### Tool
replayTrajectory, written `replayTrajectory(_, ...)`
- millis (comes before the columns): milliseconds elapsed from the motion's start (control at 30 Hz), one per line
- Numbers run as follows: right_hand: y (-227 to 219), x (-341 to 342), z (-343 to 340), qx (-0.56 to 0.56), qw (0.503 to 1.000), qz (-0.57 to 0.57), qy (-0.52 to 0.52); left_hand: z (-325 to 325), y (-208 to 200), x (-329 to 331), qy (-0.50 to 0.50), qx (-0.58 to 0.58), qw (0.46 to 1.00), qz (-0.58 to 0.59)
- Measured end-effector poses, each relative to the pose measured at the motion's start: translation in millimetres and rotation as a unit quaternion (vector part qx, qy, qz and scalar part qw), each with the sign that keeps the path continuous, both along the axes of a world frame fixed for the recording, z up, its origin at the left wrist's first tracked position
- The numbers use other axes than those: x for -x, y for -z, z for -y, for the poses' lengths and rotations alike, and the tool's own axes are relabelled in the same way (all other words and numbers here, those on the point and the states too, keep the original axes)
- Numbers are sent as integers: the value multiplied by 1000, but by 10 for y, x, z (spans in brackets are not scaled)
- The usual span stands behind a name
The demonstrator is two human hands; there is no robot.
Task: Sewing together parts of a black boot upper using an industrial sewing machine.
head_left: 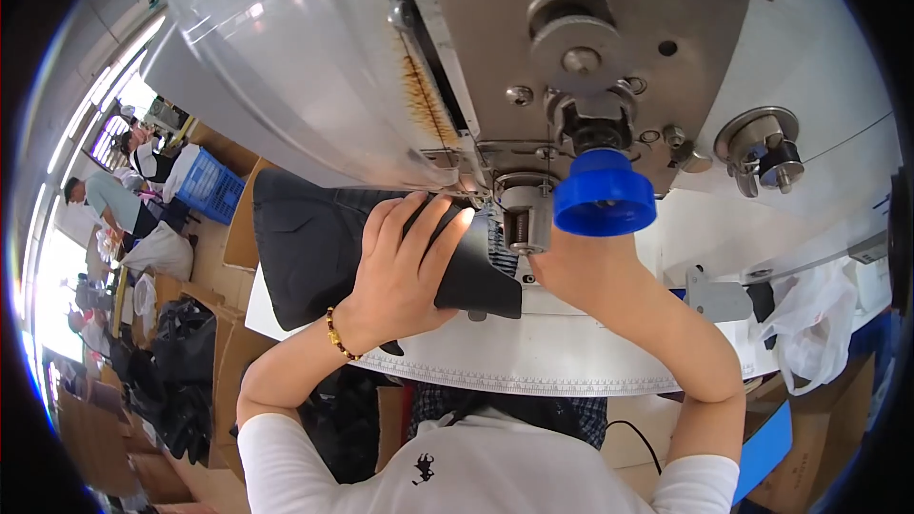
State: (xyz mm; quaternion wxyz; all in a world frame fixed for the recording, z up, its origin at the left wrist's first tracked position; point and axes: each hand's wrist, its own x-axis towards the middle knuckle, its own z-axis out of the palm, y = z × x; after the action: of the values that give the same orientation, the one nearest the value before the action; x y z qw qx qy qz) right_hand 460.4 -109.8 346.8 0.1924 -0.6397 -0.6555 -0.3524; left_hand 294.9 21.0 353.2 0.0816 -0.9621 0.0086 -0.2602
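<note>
My left hand (405,262) lies on a piece of black fabric (303,243), fingers stretched out and slightly spread, tips close to the needle area of a sewing machine (628,29). The fabric spreads over the white table to the left of the needle area, and a flap of it passes beneath my palm. On the other side of the machine's presser parts (522,214), my right hand (583,265) reaches in from the right. A blue round cap (605,195) and metal parts cover its fingers, so what they touch is hidden.
A measuring scale (533,387) runs along the table's curved front edge. A clear plastic guard (295,57) hangs at upper left. White plastic bags (809,324) sit at the right. Cardboard boxes with black material (186,343), a blue crate (209,187) and other people are farther left.
</note>
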Motion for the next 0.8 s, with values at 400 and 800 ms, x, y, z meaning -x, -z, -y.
replayTrajectory(400, 68, 70, -33, 35, 997, -51, 55, 86, 244, 6, -45, -68, 997, 14)
replayTrajectory(800, -85, 93, 189, 63, 935, -349, 24, 78, 272, 20, -54, -95, 993, 33)
